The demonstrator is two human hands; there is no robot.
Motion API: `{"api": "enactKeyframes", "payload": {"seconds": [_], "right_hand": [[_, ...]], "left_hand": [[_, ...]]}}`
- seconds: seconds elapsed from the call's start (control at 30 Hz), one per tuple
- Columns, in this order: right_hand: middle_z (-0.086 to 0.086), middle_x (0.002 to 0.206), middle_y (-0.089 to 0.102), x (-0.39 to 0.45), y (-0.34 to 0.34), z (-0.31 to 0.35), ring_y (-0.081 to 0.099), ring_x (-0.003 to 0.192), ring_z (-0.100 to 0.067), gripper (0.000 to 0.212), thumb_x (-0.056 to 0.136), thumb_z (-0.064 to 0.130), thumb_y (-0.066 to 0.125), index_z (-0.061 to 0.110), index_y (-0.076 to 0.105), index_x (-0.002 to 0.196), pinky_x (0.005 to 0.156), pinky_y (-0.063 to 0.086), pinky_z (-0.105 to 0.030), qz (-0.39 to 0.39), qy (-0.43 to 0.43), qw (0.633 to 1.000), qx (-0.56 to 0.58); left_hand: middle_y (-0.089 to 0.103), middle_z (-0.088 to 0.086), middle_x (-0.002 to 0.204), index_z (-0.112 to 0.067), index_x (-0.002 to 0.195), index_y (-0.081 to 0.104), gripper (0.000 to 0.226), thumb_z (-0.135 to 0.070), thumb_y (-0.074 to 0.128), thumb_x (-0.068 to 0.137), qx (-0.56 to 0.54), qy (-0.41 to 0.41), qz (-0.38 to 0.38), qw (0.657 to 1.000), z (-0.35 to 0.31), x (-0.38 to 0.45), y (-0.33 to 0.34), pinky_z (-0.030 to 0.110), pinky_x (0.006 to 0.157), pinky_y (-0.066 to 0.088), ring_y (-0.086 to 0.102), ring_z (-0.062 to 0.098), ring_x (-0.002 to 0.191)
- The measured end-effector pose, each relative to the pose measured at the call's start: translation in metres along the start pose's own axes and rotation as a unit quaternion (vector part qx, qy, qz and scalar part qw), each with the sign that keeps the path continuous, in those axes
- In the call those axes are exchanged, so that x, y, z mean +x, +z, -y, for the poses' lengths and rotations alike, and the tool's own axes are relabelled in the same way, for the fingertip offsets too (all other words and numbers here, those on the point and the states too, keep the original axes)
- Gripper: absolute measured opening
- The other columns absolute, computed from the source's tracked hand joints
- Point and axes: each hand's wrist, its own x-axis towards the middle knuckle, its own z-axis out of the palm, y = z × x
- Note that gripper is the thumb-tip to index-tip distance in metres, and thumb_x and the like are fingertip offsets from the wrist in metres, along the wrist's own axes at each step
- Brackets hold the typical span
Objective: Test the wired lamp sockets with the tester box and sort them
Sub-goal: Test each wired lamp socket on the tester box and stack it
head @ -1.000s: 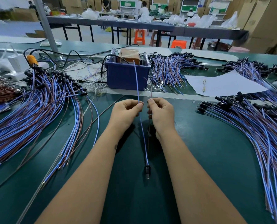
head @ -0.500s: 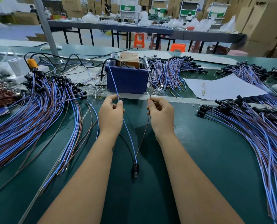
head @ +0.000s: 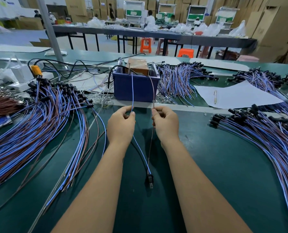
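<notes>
Now pinching a thin blue wire point(head: 132, 91) in the left hand point(head: 121, 122) and a thin brown wire point(head: 153, 91) in the right hand point(head: 165, 122), both leading up into the dark blue plastic tester box point(head: 135, 86) just beyond. Dangling below and between: the small black lamp socket point(head: 149, 179), over the green worktop point(head: 224, 165). Flanked either side by heaps of blue-and-brown wired sockets point(head: 30, 132).

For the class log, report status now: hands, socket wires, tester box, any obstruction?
Left hand pinches thin blue wire; right hand pinches thin brown wire. Both reach up into blue plastic tester box. Small black socket hangs below. No obstruction seen.
</notes>
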Motion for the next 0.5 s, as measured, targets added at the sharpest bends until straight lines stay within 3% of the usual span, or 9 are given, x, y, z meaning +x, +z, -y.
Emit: {"api": "enactKeyframes", "payload": {"seconds": [0.17,0.33,0.5], "right_hand": [[0.002,0.069,0.06,-0.0006,-0.0006,-0.0031,0.053,0.065,-0.019,0.007,0.092,0.016,0.062,0.02,0.066,0.089,0.07,0.051,-0.04,0.022,-0.014,0.999,-0.018],[0.001,0.07,0.06,-0.0013,-0.003,-0.0031,0.053,0.065,-0.018,0.007,0.093,0.017,0.062,0.021,0.067,0.09,0.069,0.05,-0.037,0.031,-0.017,0.999,-0.02],[-0.002,0.07,0.059,-0.0003,-0.0031,-0.0035,0.051,0.064,-0.02,0.007,0.093,0.018,0.062,0.021,0.068,0.091,0.069,0.05,-0.04,0.032,-0.014,0.999,-0.021]], "left_hand": [[0.069,0.003,0.078,-0.024,0.115,0.067,0.024,-0.021,0.056,0.094,0.004,0.0,0.002,1.0,-0.0004,0.0007,0.0,0.04,0.073,0.054,0.067,0.022,0.079],[0.064,-0.002,0.071,-0.022,0.116,0.066,0.024,-0.02,0.056,0.095,-0.006,-0.007,-0.021,1.0,0.0004,0.001,-0.0006,0.026,0.056,0.041,0.06,0.016,0.068],[0.064,-0.004,0.07,-0.023,0.114,0.064,0.021,-0.02,0.054,0.096,-0.025,-0.012,-0.033,0.999,-0.0001,0.0016,-0.0013,0.024,0.054,0.038,0.056,0.009,0.062]]}}
